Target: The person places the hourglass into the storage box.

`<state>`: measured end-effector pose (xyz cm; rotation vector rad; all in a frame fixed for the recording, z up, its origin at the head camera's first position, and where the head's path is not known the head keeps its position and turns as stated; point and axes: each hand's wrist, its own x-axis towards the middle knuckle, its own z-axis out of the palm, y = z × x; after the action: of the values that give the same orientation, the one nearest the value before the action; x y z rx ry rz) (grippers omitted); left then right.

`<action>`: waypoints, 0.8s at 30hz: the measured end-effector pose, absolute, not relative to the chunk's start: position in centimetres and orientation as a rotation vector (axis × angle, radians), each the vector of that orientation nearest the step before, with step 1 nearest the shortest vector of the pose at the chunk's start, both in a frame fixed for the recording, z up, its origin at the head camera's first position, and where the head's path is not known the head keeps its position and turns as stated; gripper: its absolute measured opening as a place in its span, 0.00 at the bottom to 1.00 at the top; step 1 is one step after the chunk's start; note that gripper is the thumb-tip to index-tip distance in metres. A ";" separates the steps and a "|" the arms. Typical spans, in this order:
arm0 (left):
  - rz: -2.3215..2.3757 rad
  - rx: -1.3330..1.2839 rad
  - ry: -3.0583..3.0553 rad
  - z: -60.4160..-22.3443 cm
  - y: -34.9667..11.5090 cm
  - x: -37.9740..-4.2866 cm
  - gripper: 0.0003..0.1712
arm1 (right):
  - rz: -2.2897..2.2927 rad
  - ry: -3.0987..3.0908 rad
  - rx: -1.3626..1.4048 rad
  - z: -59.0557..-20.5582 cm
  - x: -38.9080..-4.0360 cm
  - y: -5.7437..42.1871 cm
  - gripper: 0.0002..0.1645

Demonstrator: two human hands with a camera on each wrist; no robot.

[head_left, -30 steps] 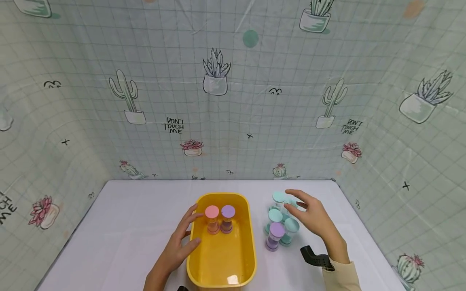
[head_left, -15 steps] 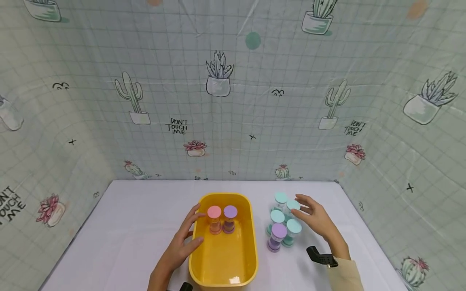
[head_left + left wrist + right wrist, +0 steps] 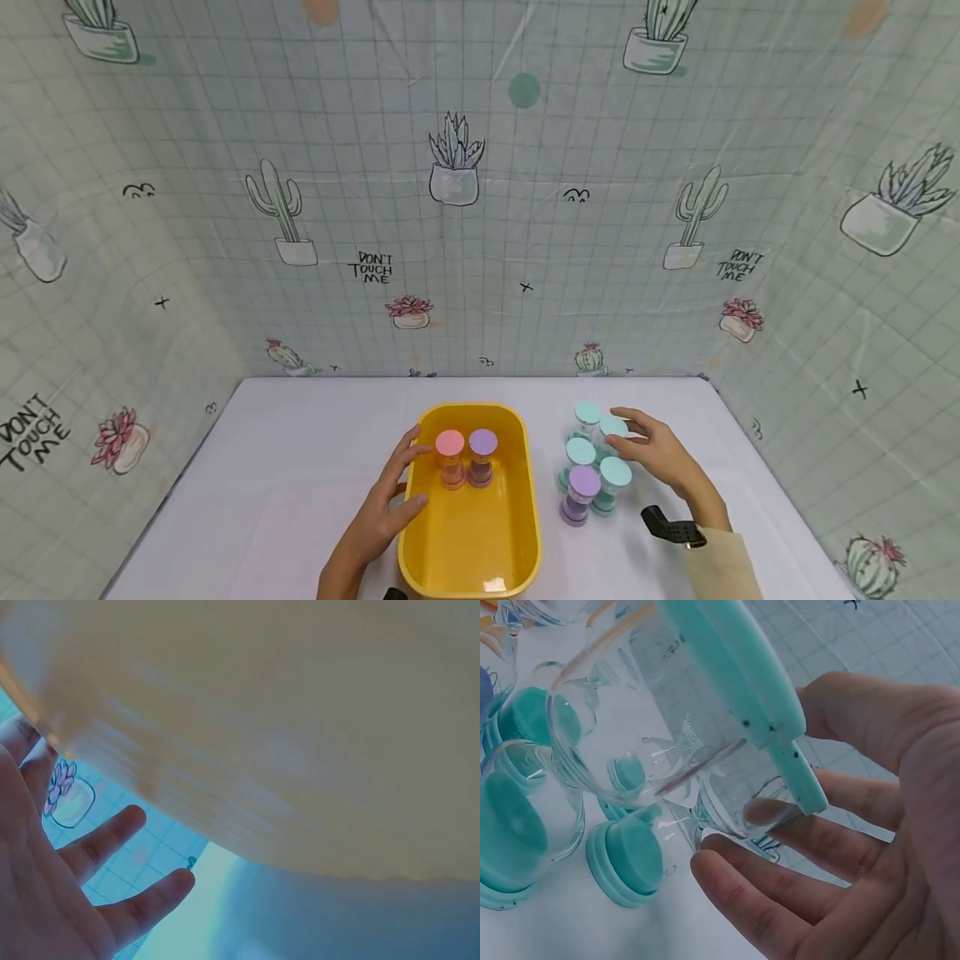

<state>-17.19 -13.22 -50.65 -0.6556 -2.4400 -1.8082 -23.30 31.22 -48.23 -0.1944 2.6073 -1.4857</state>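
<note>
My right hand has its thumb and fingers around the upper part of a teal-capped sand timer at the rear right of a cluster. In the right wrist view a nearer teal-capped timer partly hides the held one, and fingers show through the glass. A purple-capped sand timer stands at the cluster's front. My left hand lies along the left side of a yellow tray, fingers spread, some fingertips at the rim. Inside the tray stand a pink sand timer and a purple one.
Other teal sand timers stand close together around the held one. The white tabletop ends at a cloth backdrop printed with cacti, which also rises on both sides.
My right hand has come down from above the cluster to the rear-right teal sand timer, its fingers drawing in around it. The left hand keeps its place at the tray. The head view has shifted slightly.
</note>
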 end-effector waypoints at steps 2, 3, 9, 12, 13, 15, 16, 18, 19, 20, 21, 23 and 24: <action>-1.788 -0.673 -2.434 -50.6 -13.2 -17.4 0.30 | -1.454 2.634 -0.197 -48.0 -23.6 31.2 0.43; -1.784 -0.673 -2.428 -50.5 -13.3 -17.4 0.30 | -1.441 2.639 -0.199 -47.9 -23.7 31.2 0.43; -1.780 -0.679 -2.427 -50.7 -13.4 -17.4 0.30 | -1.389 2.625 -0.234 -47.8 -24.1 31.2 0.42; -1.785 -0.686 -2.434 -50.8 -13.4 -17.3 0.30 | -1.373 2.616 -0.242 -47.9 -24.1 31.2 0.40; -1.788 -0.688 -2.432 -50.9 -13.4 -17.3 0.30 | -1.371 2.621 -0.242 -47.9 -24.1 31.2 0.39; -1.788 -0.692 -2.430 -50.9 -13.4 -17.3 0.30 | -1.364 2.635 -0.239 -47.9 -24.0 31.3 0.38; -1.786 -0.694 -2.429 -50.9 -13.3 -17.3 0.30 | -1.355 2.643 -0.245 -47.8 -24.0 31.3 0.38; -1.779 -0.695 -2.431 -51.0 -13.3 -17.3 0.30 | -1.335 2.661 -0.250 -47.6 -23.8 31.4 0.37; -1.780 -0.697 -2.430 -50.9 -13.3 -17.3 0.30 | -1.333 2.665 -0.239 -47.5 -23.8 31.4 0.37; -1.781 -0.698 -2.430 -50.9 -13.3 -17.3 0.30 | -1.329 2.670 -0.237 -47.4 -23.7 31.5 0.37; -1.782 -0.697 -2.429 -50.9 -13.3 -17.2 0.30 | -1.325 2.672 -0.239 -47.2 -23.6 31.5 0.37; -1.784 -0.694 -2.430 -50.9 -13.3 -17.2 0.30 | -1.334 2.676 -0.237 -46.8 -23.5 31.6 0.37; -1.787 -0.691 -2.431 -50.9 -13.3 -17.2 0.30 | -1.340 2.681 -0.236 -46.5 -23.4 31.6 0.37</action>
<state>-17.18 -13.29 -50.93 -0.6913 -2.4314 -1.7872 -23.41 31.64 -46.52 -0.2357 2.6808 -1.3400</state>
